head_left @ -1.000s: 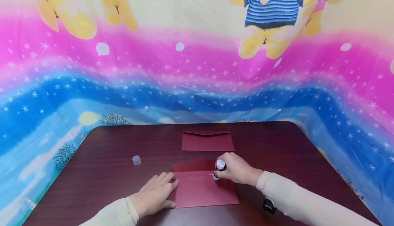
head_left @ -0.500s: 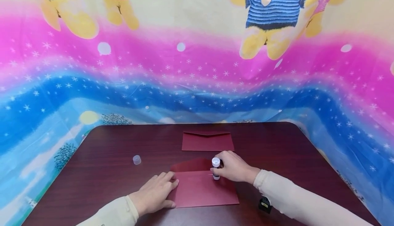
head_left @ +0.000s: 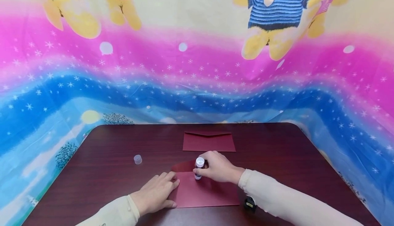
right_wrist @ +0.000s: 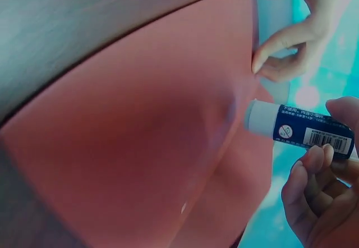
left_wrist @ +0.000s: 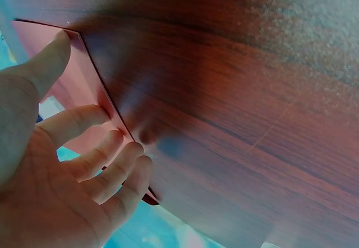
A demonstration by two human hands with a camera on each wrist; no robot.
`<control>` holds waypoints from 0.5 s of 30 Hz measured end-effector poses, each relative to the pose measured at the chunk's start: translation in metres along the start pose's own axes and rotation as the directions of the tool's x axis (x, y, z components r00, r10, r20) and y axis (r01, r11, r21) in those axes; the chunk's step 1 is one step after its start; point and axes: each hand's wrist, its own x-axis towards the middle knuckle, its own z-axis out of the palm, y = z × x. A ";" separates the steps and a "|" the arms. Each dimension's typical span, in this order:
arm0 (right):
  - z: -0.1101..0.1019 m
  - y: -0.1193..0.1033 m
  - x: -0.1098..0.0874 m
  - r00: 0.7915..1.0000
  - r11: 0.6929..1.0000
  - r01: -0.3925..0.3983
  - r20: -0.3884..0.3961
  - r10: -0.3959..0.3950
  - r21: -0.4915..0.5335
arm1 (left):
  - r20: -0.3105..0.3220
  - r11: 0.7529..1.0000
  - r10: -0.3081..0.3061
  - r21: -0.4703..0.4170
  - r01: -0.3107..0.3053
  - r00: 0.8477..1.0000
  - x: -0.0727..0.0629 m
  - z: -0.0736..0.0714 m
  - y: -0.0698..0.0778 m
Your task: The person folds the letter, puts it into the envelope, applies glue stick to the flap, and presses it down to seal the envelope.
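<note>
A red envelope [head_left: 206, 193] lies on the table with its flap [head_left: 182, 167] folded out away from me. My left hand [head_left: 157, 192] rests on its left edge; in the left wrist view the thumb and fingertips touch the paper with the fingers spread. My right hand [head_left: 219, 167] grips a glue stick [head_left: 199, 168], held upright over the envelope's top edge near the flap. The right wrist view shows the glue stick [right_wrist: 303, 129] as a dark blue tube with a white end toward the envelope [right_wrist: 140, 119]. Whether that end touches the paper, I cannot tell.
A second red envelope [head_left: 209, 143] lies farther back on the dark wooden table [head_left: 107, 178]. A small translucent cap [head_left: 138, 159] sits to the left. Behind the table hangs a printed cloth [head_left: 197, 65]. A black device [head_left: 249, 203] is at the right wrist.
My right hand has moved left with the glue stick along the envelope's top edge. The left hand stays on the envelope's left edge.
</note>
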 end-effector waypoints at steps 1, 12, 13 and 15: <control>0.003 -0.002 0.002 1.000 1.000 0.005 0.007 -0.005 0.007 | 0.001 1.000 -0.001 -0.001 0.001 1.000 0.000 0.000 0.000; 0.024 -0.014 0.019 0.998 1.000 -0.002 0.060 0.002 -0.001 | 0.006 1.000 -0.004 0.006 0.004 1.000 0.000 0.000 0.001; 0.025 -0.014 0.019 0.998 1.000 -0.004 0.062 0.005 -0.010 | 0.009 1.000 -0.006 0.005 0.005 1.000 0.000 0.001 0.001; 0.027 -0.016 0.020 0.998 1.000 -0.007 0.065 0.008 -0.024 | 0.010 1.000 -0.006 0.004 0.006 1.000 -0.001 0.001 0.001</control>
